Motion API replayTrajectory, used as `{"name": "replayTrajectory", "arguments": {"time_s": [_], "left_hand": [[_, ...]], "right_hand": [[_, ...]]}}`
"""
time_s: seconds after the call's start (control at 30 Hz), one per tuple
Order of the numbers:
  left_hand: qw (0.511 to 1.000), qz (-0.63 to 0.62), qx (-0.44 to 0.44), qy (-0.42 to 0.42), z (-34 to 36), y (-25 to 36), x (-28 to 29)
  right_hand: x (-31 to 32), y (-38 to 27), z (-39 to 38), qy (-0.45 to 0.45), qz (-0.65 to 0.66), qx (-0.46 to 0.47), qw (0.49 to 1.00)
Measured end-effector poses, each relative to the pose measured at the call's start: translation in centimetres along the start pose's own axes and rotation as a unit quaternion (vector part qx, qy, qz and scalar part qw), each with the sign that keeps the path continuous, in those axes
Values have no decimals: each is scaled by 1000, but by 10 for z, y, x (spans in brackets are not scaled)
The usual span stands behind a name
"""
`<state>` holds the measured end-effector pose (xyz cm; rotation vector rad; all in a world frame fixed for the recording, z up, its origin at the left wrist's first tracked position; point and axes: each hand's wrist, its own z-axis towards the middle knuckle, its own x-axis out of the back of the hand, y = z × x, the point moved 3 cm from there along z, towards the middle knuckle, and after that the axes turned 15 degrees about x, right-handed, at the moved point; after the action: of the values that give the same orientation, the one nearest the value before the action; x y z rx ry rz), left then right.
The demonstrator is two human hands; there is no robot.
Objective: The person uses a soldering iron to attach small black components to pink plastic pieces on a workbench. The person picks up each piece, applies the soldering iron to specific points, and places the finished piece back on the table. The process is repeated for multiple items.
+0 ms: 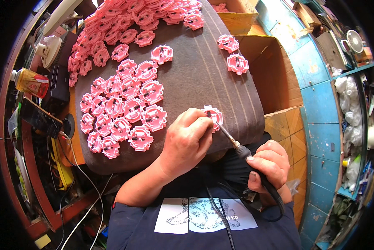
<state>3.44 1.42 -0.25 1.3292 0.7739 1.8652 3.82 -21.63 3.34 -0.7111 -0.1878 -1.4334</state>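
Observation:
My right hand (270, 166) is wrapped round the dark handle of a soldering iron (243, 152). The iron's metal tip reaches up and left to a pink plastic part (213, 116) near the front right of the dark padded work surface. My left hand (187, 137) is closed at that part's left edge, its fingertips partly hidden behind the hand. Left of it, several similar pink parts (130, 109) lie spread in rough rows, each with small black and metal pieces inside. Two more pink parts (233, 55) lie at the surface's right side.
A large heap of pink parts (124, 25) covers the far left of the work surface (191, 71). Open cardboard boxes (274, 75) stand off its right edge. A phone (41, 117) and a bottle (31, 82) are at the left, with white cables (85, 179) hanging below.

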Motion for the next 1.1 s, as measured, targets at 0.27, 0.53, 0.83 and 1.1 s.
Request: {"name": "replayTrajectory", "arguments": {"time_s": [0.27, 0.53, 0.83, 1.1], "left_hand": [[1000, 1, 1, -6, 0, 0, 0], [1000, -3, 6, -9, -1, 1, 0], [1000, -1, 7, -9, -1, 1, 0], [1000, 3, 9, -8, -1, 0, 0]], "right_hand": [[-2, 1, 2, -9, 6, 1, 1000], [-1, 0, 3, -11, 2, -2, 1000], [-1, -1, 5, -17, 3, -9, 1000], [1, -1, 4, -18, 3, -10, 1000]]}}
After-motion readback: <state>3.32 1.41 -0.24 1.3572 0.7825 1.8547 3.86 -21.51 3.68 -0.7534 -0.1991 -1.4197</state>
